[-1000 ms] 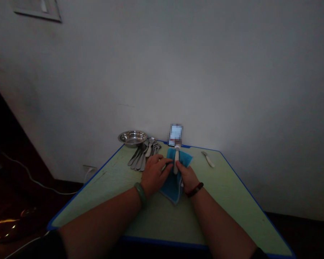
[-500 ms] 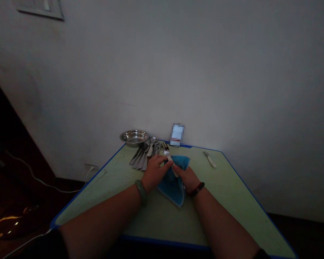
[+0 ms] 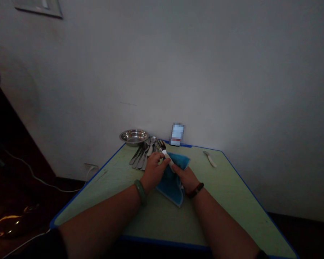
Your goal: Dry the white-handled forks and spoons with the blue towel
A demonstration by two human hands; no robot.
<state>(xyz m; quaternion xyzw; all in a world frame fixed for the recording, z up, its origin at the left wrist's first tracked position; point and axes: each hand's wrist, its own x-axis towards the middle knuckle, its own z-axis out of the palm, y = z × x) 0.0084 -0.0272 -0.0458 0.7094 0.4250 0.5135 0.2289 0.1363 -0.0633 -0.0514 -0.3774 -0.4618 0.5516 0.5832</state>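
My left hand (image 3: 153, 172) and my right hand (image 3: 186, 178) meet over a blue cloth (image 3: 171, 187) on the table. Between them is a piece of white-handled cutlery (image 3: 167, 156), its metal head pointing away from me towards the steel cutlery pile. My left fingers grip the handle. The handle's lower end disappears into my right hand, which pinches the cloth. The metal head blends into the pile behind it, so I cannot tell fork from spoon.
The green table (image 3: 162, 223) has a blue edge. A steel bowl (image 3: 134, 136) and a pile of spoons and forks (image 3: 143, 154) stand at the far left corner. A white-handled utensil (image 3: 210, 159) lies far right. A pixelated object (image 3: 177, 133) stands against the wall.
The white-handled cutlery has tilted from upright to leaning away towards the left, its head now low near the pile. My hands have drawn slightly closer to the cloth's upper edge.
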